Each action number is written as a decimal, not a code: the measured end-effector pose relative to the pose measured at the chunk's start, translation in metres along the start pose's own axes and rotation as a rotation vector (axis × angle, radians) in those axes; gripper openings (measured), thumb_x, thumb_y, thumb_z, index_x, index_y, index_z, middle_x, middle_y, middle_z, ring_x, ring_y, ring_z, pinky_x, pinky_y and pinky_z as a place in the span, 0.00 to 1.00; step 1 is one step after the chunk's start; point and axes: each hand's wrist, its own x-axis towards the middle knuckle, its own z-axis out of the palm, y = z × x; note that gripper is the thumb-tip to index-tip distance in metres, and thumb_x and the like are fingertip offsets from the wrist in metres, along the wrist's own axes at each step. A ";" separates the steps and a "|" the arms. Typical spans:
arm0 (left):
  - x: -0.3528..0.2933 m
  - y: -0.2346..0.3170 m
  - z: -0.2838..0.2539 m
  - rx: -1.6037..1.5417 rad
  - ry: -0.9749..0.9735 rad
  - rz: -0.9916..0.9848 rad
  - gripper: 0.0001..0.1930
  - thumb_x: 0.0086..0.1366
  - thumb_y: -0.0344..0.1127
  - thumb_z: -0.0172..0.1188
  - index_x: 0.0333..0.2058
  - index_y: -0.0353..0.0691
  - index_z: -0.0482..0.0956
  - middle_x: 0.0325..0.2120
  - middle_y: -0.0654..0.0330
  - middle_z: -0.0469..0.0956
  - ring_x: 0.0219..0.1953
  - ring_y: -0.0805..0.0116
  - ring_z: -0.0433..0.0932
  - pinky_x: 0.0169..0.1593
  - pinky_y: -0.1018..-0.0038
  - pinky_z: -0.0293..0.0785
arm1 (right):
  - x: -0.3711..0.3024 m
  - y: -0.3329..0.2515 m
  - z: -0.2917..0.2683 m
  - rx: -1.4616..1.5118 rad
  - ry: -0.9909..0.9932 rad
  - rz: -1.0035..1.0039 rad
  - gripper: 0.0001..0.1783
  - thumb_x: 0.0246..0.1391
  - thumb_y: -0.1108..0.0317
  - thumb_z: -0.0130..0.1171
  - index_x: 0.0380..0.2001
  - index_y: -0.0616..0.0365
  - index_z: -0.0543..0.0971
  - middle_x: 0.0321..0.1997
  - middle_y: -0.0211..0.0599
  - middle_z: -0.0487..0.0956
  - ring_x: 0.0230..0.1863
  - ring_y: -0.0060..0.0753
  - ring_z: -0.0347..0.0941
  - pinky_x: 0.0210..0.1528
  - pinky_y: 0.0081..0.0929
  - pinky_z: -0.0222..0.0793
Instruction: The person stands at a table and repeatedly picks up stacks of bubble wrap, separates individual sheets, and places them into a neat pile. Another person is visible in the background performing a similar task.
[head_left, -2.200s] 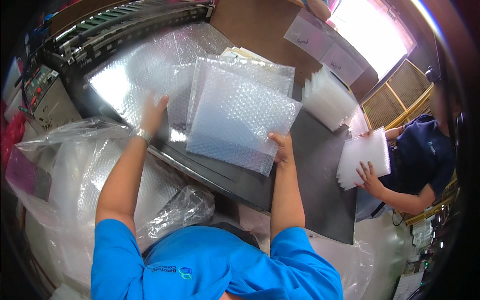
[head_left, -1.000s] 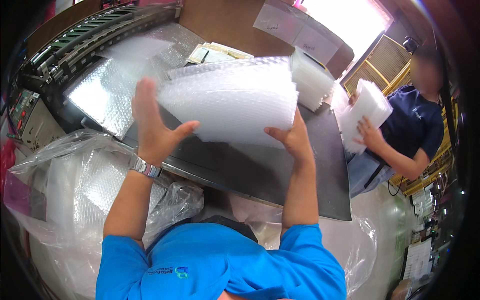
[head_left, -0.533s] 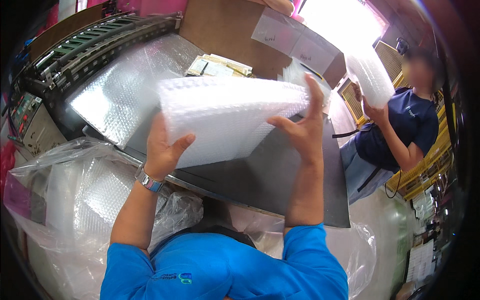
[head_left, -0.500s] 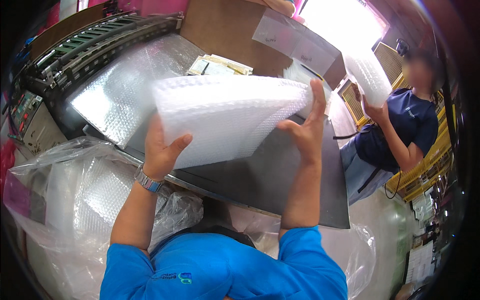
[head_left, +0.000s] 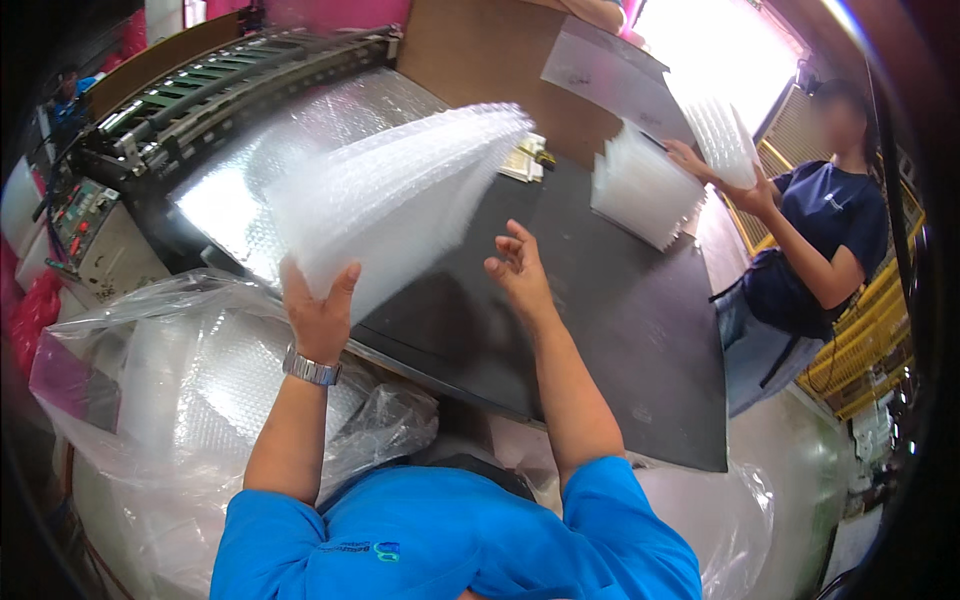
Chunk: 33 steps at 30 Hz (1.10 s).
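Note:
A stack of bubble wrap sheets [head_left: 400,205] is held up over the dark table, tilted with its far corner raised. My left hand [head_left: 320,305] grips its near-left corner, thumb on the side facing me and the fingers mostly hidden behind. Apart from the stack, my right hand [head_left: 520,268] hovers over the table with fingers spread and slightly curled, holding nothing. Below my left wrist is a large clear plastic bag [head_left: 215,390] with bubble wrap inside.
Across the dark table [head_left: 640,370] lies another bubble wrap pile [head_left: 645,185]. A person [head_left: 825,220] at the right holds more bubble wrap [head_left: 722,145]. A roller machine [head_left: 230,90] stands far left, beside a bubble wrap web [head_left: 240,195] and a control box [head_left: 90,235]. Papers [head_left: 522,160] lie beyond the stack.
My right hand has come off the stack and moved left and nearer me. The stack swings left in my left hand, its right end rising. The other person's second hand now shows.

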 end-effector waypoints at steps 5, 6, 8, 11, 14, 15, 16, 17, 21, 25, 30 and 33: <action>0.017 -0.004 -0.046 0.353 0.196 0.243 0.26 0.49 0.31 0.63 0.46 0.32 0.65 0.39 0.50 0.70 0.41 0.54 0.71 0.44 0.67 0.67 | -0.003 0.039 0.027 -0.403 -0.125 -0.142 0.35 0.42 0.56 0.62 0.53 0.57 0.63 0.53 0.46 0.64 0.56 0.42 0.59 0.58 0.35 0.52; 0.020 -0.003 -0.055 0.421 0.221 0.291 0.25 0.49 0.29 0.62 0.46 0.33 0.65 0.39 0.50 0.70 0.41 0.53 0.71 0.44 0.66 0.66 | -0.005 0.045 0.033 -0.469 -0.151 -0.156 0.34 0.42 0.56 0.61 0.53 0.56 0.64 0.53 0.47 0.64 0.56 0.43 0.59 0.58 0.36 0.52; 0.025 0.001 -0.073 0.567 0.266 0.382 0.25 0.48 0.27 0.60 0.47 0.33 0.65 0.40 0.49 0.70 0.42 0.51 0.70 0.46 0.65 0.65 | -0.013 0.046 0.039 -0.723 -0.277 -0.198 0.31 0.42 0.58 0.61 0.51 0.55 0.66 0.53 0.46 0.65 0.55 0.44 0.60 0.57 0.35 0.55; 0.029 0.017 -0.090 0.724 0.299 0.471 0.24 0.47 0.23 0.56 0.47 0.34 0.65 0.40 0.49 0.69 0.42 0.49 0.69 0.47 0.64 0.65 | -0.015 0.051 0.031 -0.703 -0.383 -0.216 0.27 0.43 0.60 0.60 0.48 0.54 0.69 0.51 0.43 0.66 0.54 0.43 0.61 0.54 0.33 0.58; 0.029 0.020 -0.110 0.875 0.291 0.552 0.27 0.49 0.31 0.65 0.47 0.33 0.62 0.44 0.52 0.68 0.46 0.58 0.69 0.49 0.67 0.64 | -0.014 0.046 0.023 -0.455 -0.292 -0.070 0.23 0.43 0.62 0.59 0.45 0.55 0.71 0.48 0.41 0.69 0.51 0.41 0.64 0.52 0.31 0.60; 0.029 0.020 -0.114 0.900 0.297 0.557 0.27 0.50 0.31 0.65 0.47 0.33 0.63 0.43 0.51 0.68 0.45 0.57 0.69 0.48 0.67 0.64 | -0.015 0.045 0.019 -0.371 -0.236 0.005 0.22 0.43 0.63 0.59 0.44 0.55 0.72 0.46 0.40 0.69 0.51 0.40 0.65 0.52 0.31 0.61; 0.029 0.021 -0.117 0.925 0.302 0.562 0.27 0.50 0.31 0.65 0.47 0.33 0.63 0.43 0.51 0.68 0.45 0.57 0.69 0.48 0.66 0.64 | -0.013 0.048 0.016 -0.351 -0.195 0.031 0.22 0.43 0.63 0.59 0.44 0.55 0.72 0.46 0.40 0.70 0.50 0.39 0.65 0.51 0.30 0.61; 0.029 0.023 -0.119 0.951 0.307 0.567 0.27 0.50 0.31 0.65 0.47 0.33 0.63 0.43 0.51 0.68 0.45 0.56 0.69 0.48 0.66 0.64 | -0.011 0.052 0.014 -0.330 -0.153 0.058 0.22 0.43 0.64 0.59 0.44 0.56 0.72 0.45 0.40 0.70 0.49 0.38 0.66 0.51 0.30 0.61; 0.031 0.030 -0.123 0.967 0.345 0.578 0.26 0.49 0.27 0.62 0.47 0.33 0.63 0.42 0.50 0.68 0.44 0.53 0.69 0.47 0.65 0.64 | -0.009 0.063 0.009 -0.246 -0.102 0.074 0.21 0.44 0.65 0.58 0.44 0.56 0.72 0.44 0.39 0.70 0.48 0.35 0.66 0.51 0.29 0.61; 0.031 0.034 -0.127 0.937 0.373 0.543 0.26 0.45 0.20 0.55 0.47 0.33 0.63 0.40 0.48 0.68 0.42 0.48 0.69 0.46 0.63 0.65 | -0.009 0.063 0.010 -0.263 -0.123 0.040 0.20 0.45 0.65 0.58 0.44 0.56 0.72 0.44 0.39 0.70 0.48 0.35 0.66 0.51 0.29 0.61; 0.030 0.034 -0.134 0.857 0.380 0.512 0.26 0.44 0.21 0.56 0.46 0.34 0.65 0.40 0.49 0.69 0.41 0.48 0.69 0.46 0.63 0.65 | -0.010 0.060 0.010 -0.251 -0.129 0.057 0.20 0.45 0.65 0.58 0.44 0.56 0.72 0.44 0.39 0.70 0.48 0.34 0.66 0.52 0.29 0.60; 0.031 0.037 -0.137 0.905 0.372 0.548 0.23 0.45 0.22 0.57 0.44 0.35 0.67 0.40 0.49 0.69 0.41 0.49 0.69 0.45 0.63 0.65 | -0.011 0.058 0.010 -0.251 -0.126 0.065 0.20 0.45 0.65 0.58 0.44 0.57 0.72 0.44 0.38 0.70 0.49 0.34 0.66 0.52 0.29 0.60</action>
